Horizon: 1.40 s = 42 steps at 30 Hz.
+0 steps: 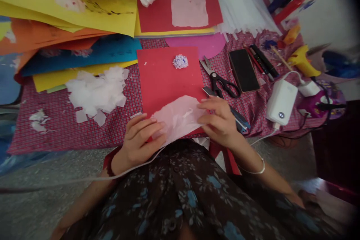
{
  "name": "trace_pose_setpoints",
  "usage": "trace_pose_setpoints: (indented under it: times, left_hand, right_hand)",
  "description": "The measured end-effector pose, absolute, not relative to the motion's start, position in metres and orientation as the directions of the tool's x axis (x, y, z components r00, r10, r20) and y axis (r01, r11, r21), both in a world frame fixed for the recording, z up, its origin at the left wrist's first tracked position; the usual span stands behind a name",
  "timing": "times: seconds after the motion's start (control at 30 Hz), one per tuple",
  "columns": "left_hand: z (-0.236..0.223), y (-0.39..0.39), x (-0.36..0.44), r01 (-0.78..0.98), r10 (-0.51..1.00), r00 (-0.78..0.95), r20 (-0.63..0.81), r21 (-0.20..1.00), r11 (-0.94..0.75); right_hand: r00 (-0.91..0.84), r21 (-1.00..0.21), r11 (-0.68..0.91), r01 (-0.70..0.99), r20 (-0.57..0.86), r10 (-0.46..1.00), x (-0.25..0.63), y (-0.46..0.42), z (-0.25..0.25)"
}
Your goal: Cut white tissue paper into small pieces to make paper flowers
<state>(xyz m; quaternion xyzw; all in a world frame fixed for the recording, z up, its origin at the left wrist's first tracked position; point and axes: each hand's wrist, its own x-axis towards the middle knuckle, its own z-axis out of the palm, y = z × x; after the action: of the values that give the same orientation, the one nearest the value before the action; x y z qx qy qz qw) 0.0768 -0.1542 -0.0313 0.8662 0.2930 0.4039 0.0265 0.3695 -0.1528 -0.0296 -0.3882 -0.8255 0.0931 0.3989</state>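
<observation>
A thin, slightly see-through piece of white tissue paper, creased and with uneven edges, is over the near part of a red paper sheet. My left hand has the tissue's left end at its fingertips. At the right end, my right hand grips the edge with bent fingers. A small mound of white and purple bits lies on the red sheet's far part. Black-handled scissors rest right of the sheet. A utility knife lies partly hidden beneath my right hand.
Left of the red sheet is a pile of white paper squares, with stacked coloured papers behind. On the right are a phone, pens and a white power bank. Its cable passes near my right forearm; another cord crosses my left wrist.
</observation>
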Motion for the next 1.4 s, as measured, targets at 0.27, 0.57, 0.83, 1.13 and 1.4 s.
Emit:
trace_pose_setpoints:
  times: [0.27,0.57,0.83,1.13,1.4]
  left_hand:
    - [-0.051,-0.168,0.062,0.540,0.689,0.657,0.307,0.447,-0.713]
    - [-0.034,-0.166,0.081,0.639,0.922,0.363,0.131,0.686,-0.349]
    - [-0.039,-0.153,0.088,0.737,0.990,0.119,0.078,0.662,-0.141]
    - [-0.041,-0.147,0.094,0.760,0.999,0.034,-0.031,0.650,-0.005]
    - [-0.047,-0.146,0.092,0.767,1.000,0.031,0.001,0.642,-0.024]
  right_hand:
    - [-0.464,-0.628,0.502,0.595,0.241,0.852,0.369,-0.182,-0.048]
    - [-0.223,-0.754,0.241,0.612,0.128,0.966,0.355,-0.179,-0.041]
    - [-0.103,-0.741,0.076,0.667,0.010,0.995,0.346,-0.158,-0.035]
    - [-0.115,-0.625,0.058,0.779,-0.052,0.992,0.337,-0.138,-0.032]
    - [-0.098,-0.591,0.029,0.806,-0.086,0.991,0.335,-0.133,-0.031]
